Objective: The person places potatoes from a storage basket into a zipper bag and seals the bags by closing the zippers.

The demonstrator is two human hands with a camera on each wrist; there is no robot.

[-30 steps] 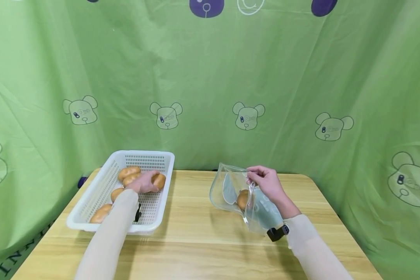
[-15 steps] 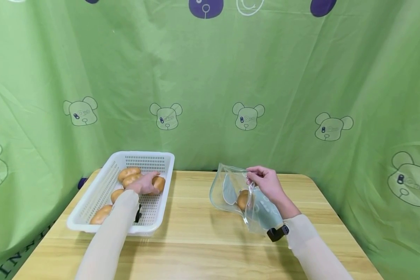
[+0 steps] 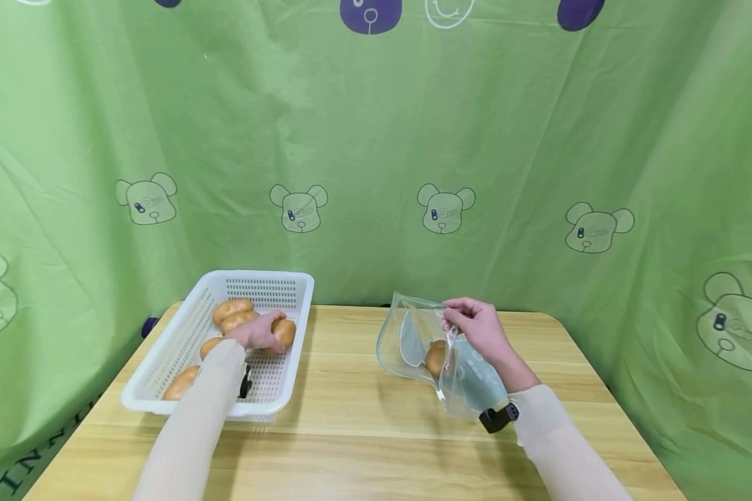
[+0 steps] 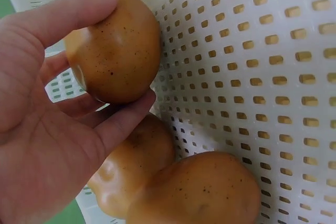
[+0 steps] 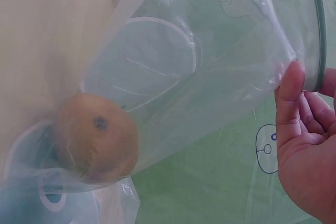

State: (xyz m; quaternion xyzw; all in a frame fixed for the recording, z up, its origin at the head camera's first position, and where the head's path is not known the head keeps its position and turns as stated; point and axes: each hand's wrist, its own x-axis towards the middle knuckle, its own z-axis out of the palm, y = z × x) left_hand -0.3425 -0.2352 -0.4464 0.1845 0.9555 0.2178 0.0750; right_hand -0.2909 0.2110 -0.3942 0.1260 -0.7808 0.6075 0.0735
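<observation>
My left hand (image 3: 257,331) reaches into a white plastic basket (image 3: 297,365) and grips a smooth brown potato (image 4: 118,51) with dark specks. In the left wrist view, the thumb lies over its top and the fingers curl beneath. Two more potatoes sit just below that hand, one of them the lumpy potato (image 4: 202,190). On the right, my right hand (image 3: 476,325) pinches the rim of a clear printed plastic bag (image 3: 391,348) between thumb and fingers, and the bag's mouth gapes. One potato (image 5: 97,137) rests low inside the bag.
Other potatoes (image 3: 232,309) lie along the basket's left side and far end. Basket and bag stand apart on a wooden table (image 3: 351,445), with bare tabletop between them. A green patterned curtain (image 3: 376,139) hangs behind and at the sides.
The left thumb and fingers have drawn in around the potato, which has shifted slightly toward me in the basket. The right hand and the bag stay where they were.
</observation>
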